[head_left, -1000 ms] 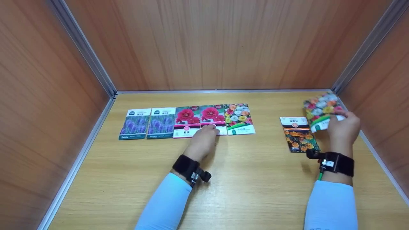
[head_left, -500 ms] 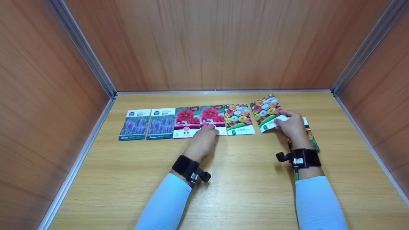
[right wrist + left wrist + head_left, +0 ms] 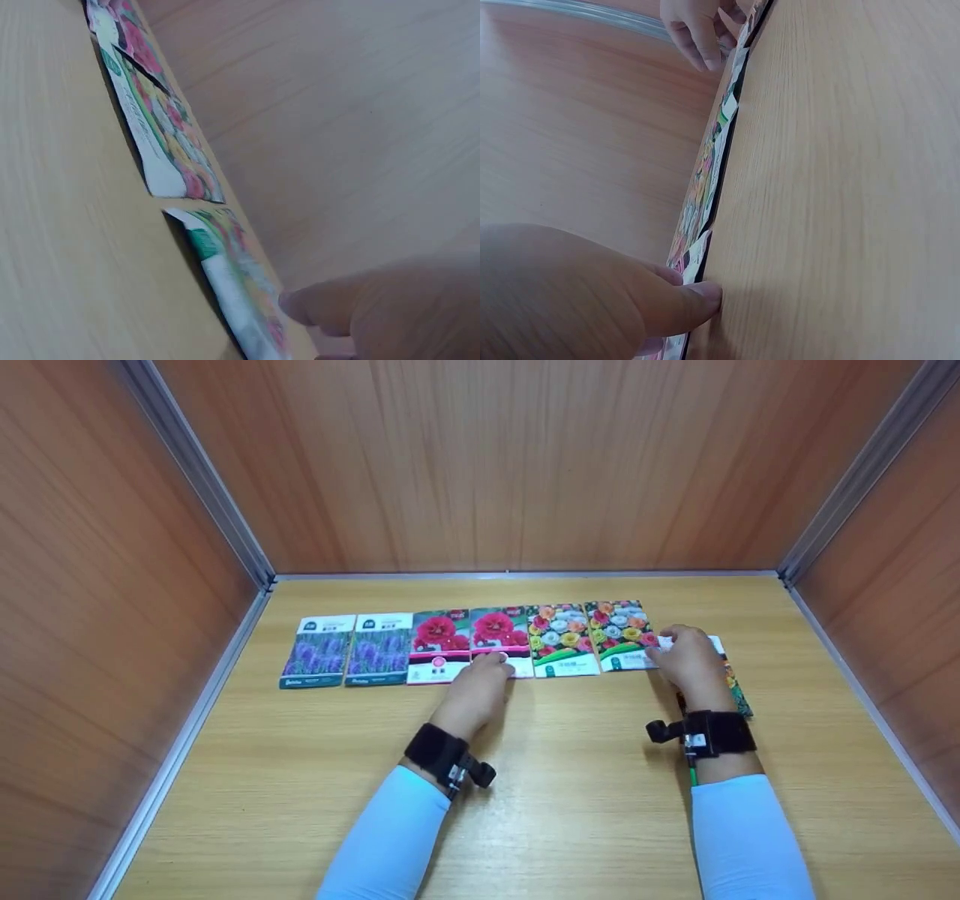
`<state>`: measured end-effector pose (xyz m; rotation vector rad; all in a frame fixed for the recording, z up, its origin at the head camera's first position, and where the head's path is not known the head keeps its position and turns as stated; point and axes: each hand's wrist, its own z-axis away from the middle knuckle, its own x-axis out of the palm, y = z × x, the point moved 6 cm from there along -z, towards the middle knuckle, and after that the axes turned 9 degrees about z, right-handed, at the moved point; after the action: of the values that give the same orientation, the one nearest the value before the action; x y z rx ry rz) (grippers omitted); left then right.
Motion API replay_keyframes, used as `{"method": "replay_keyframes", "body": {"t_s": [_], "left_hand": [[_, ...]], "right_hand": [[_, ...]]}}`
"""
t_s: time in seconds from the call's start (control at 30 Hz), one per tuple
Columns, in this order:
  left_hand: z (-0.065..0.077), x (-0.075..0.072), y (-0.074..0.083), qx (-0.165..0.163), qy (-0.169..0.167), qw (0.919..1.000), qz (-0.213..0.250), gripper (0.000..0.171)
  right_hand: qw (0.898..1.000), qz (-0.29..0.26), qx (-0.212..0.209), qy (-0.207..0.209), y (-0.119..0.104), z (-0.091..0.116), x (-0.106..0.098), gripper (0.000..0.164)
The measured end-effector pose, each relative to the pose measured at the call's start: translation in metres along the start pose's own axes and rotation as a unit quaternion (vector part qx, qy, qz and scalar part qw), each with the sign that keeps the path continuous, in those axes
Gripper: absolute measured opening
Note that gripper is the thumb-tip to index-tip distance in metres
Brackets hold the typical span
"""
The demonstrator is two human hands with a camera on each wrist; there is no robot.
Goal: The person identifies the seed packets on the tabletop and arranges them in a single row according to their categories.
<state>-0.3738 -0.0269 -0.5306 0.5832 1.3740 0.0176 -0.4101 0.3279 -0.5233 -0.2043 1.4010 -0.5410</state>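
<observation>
Flower seed packets lie in a row on the table. My left hand (image 3: 476,694) rests on the lower part of a red-flower seed packet (image 3: 498,628); its thumb (image 3: 703,296) touches the packet's lower edge in the left wrist view. At the row's right end lies a mixed-flower seed packet (image 3: 619,631). My right hand (image 3: 694,660) holds this packet by its right edge, and the packet looks slightly bent in the right wrist view. Beneath the right hand, an orange-flower seed packet (image 3: 739,694) is mostly hidden.
Left of my left hand lie another red-flower packet (image 3: 439,637) and two purple-flower packets, one of them the leftmost packet (image 3: 315,654). Another mixed-flower packet (image 3: 561,641) sits between the hands. Wooden panels (image 3: 510,465) enclose the table (image 3: 570,795) behind and at both sides.
My right hand has brought the mixed-flower packet leftward from the right side to the row's end. The packet has turned from tilted to nearly straight beside its neighbour. My left hand has stayed put.
</observation>
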Motion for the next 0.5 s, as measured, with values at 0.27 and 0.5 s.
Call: {"method": "replay_keyframes", "body": {"t_s": [0.27, 0.5], "left_hand": [[0.000, 0.000, 0.000, 0.017, 0.012, 0.9997, -0.015, 0.041], [0.000, 0.000, 0.000, 0.004, 0.005, 1.0000, -0.008, 0.041]], "right_hand": [[0.993, 0.090, 0.043, -0.064, 0.037, 0.015, -0.028, 0.045], [0.987, 0.090, 0.057, -0.121, 0.058, 0.020, -0.031, 0.050]]}}
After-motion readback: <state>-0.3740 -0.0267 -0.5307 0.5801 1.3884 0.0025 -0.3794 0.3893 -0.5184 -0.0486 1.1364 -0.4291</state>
